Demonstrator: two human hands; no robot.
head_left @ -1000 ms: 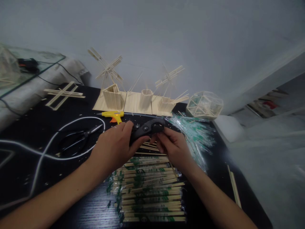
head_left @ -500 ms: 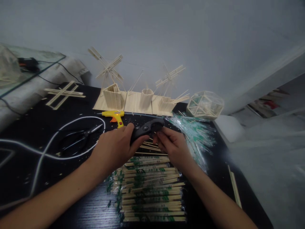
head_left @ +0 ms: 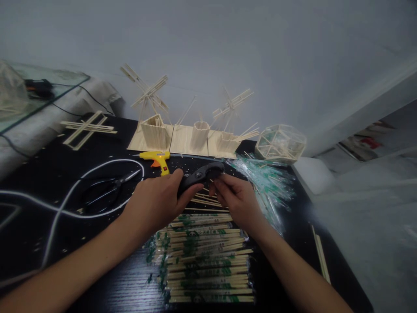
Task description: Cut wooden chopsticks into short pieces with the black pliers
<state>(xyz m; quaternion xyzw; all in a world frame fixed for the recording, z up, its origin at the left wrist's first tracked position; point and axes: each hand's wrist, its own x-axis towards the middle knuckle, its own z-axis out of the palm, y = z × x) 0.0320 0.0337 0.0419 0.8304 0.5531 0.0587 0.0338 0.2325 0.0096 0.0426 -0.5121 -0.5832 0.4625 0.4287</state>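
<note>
Your two bare forearms come in from the bottom corners and converge toward the middle, both stretched well forward and low. Your left hand (head_left: 156, 202) lies palm down with its back to the camera, wrist nearly straight, the fingers curled over and closed in a grip, and the thumb reaching out to the right. Your right hand (head_left: 236, 201) sits just beside it, turned a little inward, its fingers bent and bunched together with the tips pointing up and to the left in a pinching pose. The thumbs and fingertips of the two hands nearly meet. Both wrists are bare.
</note>
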